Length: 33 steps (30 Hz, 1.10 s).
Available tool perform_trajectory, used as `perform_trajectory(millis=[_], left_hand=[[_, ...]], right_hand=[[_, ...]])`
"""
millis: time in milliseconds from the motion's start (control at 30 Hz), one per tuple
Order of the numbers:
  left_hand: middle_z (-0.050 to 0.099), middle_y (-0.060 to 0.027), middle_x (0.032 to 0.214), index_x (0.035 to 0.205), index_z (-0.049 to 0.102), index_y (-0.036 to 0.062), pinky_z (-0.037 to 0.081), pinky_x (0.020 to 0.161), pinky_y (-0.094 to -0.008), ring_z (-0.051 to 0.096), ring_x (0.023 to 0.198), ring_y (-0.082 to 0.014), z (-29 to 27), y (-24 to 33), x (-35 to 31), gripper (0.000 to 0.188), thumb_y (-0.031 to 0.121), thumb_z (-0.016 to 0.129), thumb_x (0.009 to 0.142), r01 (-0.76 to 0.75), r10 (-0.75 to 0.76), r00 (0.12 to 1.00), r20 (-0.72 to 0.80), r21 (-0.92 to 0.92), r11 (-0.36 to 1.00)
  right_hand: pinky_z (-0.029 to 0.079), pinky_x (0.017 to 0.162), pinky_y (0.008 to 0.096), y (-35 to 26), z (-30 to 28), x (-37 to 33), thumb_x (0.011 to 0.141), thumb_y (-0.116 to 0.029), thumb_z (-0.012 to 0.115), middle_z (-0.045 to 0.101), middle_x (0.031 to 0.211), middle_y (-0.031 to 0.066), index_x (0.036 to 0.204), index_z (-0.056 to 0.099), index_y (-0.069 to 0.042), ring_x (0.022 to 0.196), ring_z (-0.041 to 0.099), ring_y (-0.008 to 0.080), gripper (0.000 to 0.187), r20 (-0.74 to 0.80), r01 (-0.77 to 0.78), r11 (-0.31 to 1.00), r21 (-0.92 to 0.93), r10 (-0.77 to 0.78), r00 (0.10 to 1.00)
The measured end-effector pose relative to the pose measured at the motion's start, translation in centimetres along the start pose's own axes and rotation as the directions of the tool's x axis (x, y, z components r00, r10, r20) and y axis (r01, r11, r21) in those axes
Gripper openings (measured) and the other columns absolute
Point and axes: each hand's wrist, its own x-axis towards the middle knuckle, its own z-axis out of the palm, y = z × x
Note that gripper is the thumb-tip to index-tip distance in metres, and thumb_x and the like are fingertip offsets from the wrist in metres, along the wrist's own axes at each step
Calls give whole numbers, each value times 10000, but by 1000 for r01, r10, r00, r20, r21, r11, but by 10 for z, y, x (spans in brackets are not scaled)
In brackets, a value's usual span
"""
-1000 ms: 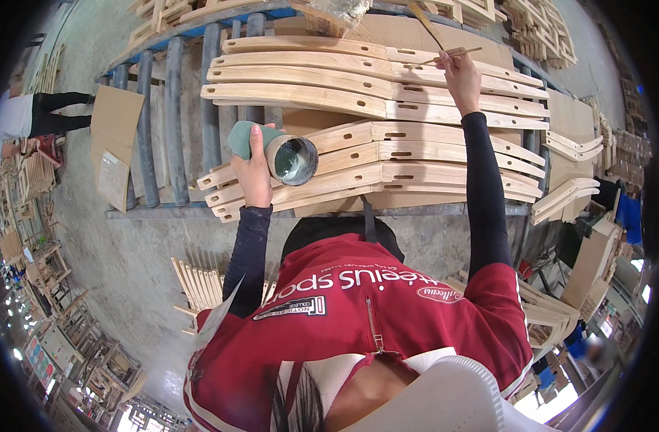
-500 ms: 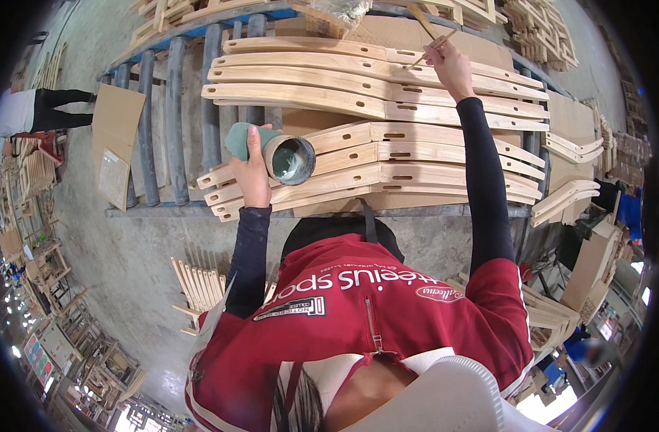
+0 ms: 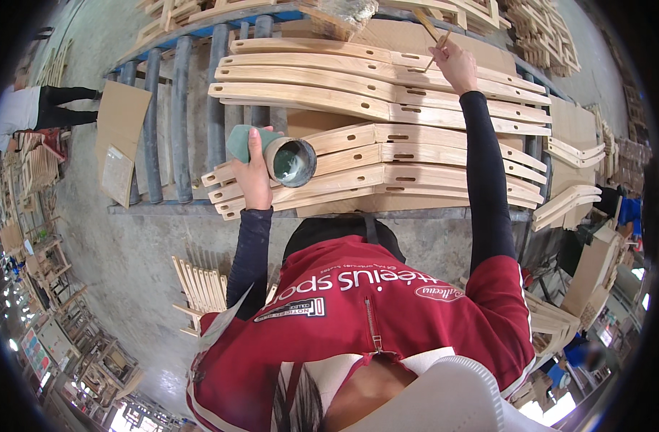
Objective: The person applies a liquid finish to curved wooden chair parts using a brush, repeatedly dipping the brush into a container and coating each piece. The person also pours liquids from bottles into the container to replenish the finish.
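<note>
The left hand grips a round, smeary cup and flat green sheet. The right hand pinches a thin stick over smooth, bent wood strips.

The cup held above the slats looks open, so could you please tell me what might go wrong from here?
The open cup in the left hand could tip and spill its contents onto the slats. The stick in the right hand, its lower tip seemingly close to the wood, might scratch or smear it.
</note>
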Motion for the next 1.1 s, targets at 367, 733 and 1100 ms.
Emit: perform_trajectory(millis=[367,733,1100], left_hand=[[679,-154,1028,1120,570,-46,549,808,-349,696,892,-247,-1,3,-4,418,351,600,995,-10,10,1000,18,21,1000],[688,-140,1024,1064,617,-49,548,808,-337,701,884,-237,-4,3,-10,434,378,605,988,3,-3,1000,7,16,1000],[697,-136,1009,1072,631,-64,541,798,-316,702,876,-218,-6,7,-23,474,401,604,984,5,-6,1000,26,44,999]], right_hand=[[532,622,337,8,2,7,898,-407,679,730,740,58,921,675,-91,679,722,205,317,-31,34,998,-57,-36,999],[538,657,388,2,-1,5,853,-442,697,724,751,64,889,706,-110,711,707,283,334,60,-44,975,218,32,998],[547,642,275,3,3,-10,899,-352,711,747,788,88,957,700,-38,751,741,158,319,8,-81,925,372,84,996]])
